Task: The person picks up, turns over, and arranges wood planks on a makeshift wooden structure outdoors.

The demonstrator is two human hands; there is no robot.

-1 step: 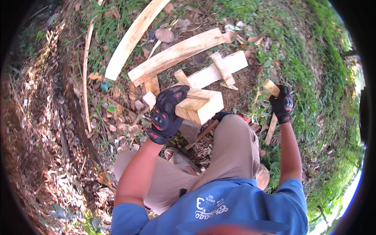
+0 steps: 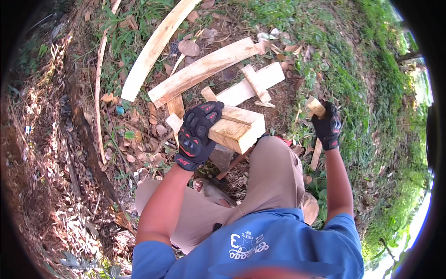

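Observation:
My gloved left hand [image 2: 197,132] is closed round the near-left end of a thick, pale wooden block [image 2: 244,132], held tilted above my knees. A shallow step shows along the block's upper face. Out to the right, my gloved right hand [image 2: 328,125] is wrapped round a short piece of wood [image 2: 316,107], whose pale end sticks out past the fingers. Whether that piece is part of a longer thing is hidden by the glove. Beneath the block a grey stone-like lump [image 2: 221,157] partly shows.
Beyond the block lie a flat board [image 2: 232,94] with a short stick [image 2: 255,83] across it, a thick plank [image 2: 202,72] and a long plank [image 2: 158,49]. A thin strip [image 2: 316,153] rests below my right hand. Leaves and grass cover the ground; a cut log end [image 2: 310,208] is beside my thigh.
The ground and planks have shifted slightly left in view. My right hand with the short wood piece has also shifted a little left; my left hand keeps its hold on the block.

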